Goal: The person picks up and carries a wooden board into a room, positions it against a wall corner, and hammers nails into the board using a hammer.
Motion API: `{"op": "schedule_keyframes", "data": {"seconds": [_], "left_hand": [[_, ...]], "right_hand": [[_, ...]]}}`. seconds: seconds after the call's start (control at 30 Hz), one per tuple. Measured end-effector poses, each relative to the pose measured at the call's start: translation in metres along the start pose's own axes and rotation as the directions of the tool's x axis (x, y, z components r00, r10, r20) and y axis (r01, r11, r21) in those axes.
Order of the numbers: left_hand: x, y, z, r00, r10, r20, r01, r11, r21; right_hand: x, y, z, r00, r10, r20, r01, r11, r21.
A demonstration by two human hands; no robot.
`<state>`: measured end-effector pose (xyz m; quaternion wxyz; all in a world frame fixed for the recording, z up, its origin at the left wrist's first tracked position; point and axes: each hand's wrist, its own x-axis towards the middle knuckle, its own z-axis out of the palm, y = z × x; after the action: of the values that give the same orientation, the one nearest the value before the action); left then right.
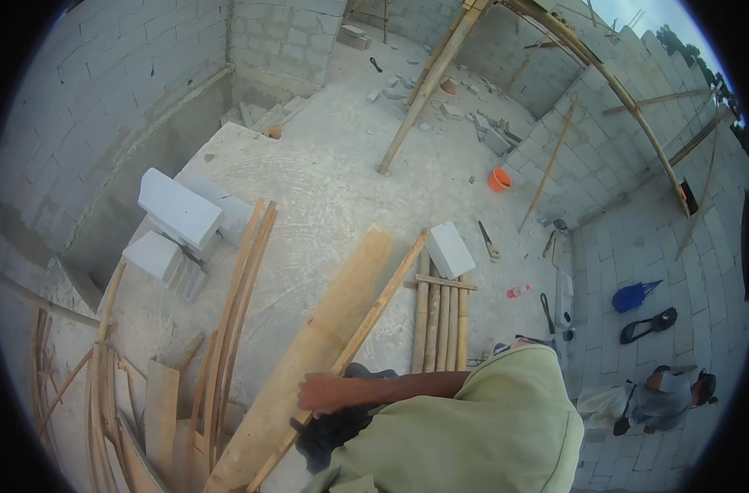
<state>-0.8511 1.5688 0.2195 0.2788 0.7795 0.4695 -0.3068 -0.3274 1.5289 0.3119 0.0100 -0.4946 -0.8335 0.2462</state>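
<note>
Fingers [309, 394] of the left hand [321, 393] are curled over the long plank [325, 329], seemingly being positioned; firm purchase is needed before shifting

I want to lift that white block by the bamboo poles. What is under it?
The white block sits on the top ends of the bamboo poles and a thin slat. What lies directly beneath it is hidden.
</note>
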Motion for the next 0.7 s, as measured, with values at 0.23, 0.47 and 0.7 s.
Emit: {"op": "schedule_keyframes", "data": {"seconds": [0.23, 0.47, 0.7], "left_hand": [[0.018, 0.148, -0.053, 0.957, 0.237, -0.168, -0.227, 0.971, 0.074], [0.073, 0.271, -0.134, 0.923, 0.385, -0.007, -0.371, 0.892, 0.257], [0.188, 0.335, -0.207, 0.908, 0.419, 0.012, -0.396, 0.849, 0.349]], "right_hand": [[-0.141, 0.08, -0.031, 0.932, 0.226, -0.282, -0.259, 0.962, -0.084], [-0.254, 0.115, -0.082, 0.539, 0.398, -0.743, -0.579, 0.815, 0.016], [-0.308, 0.144, -0.04, -0.195, 0.722, -0.664, -0.439, 0.541, 0.717]]}}
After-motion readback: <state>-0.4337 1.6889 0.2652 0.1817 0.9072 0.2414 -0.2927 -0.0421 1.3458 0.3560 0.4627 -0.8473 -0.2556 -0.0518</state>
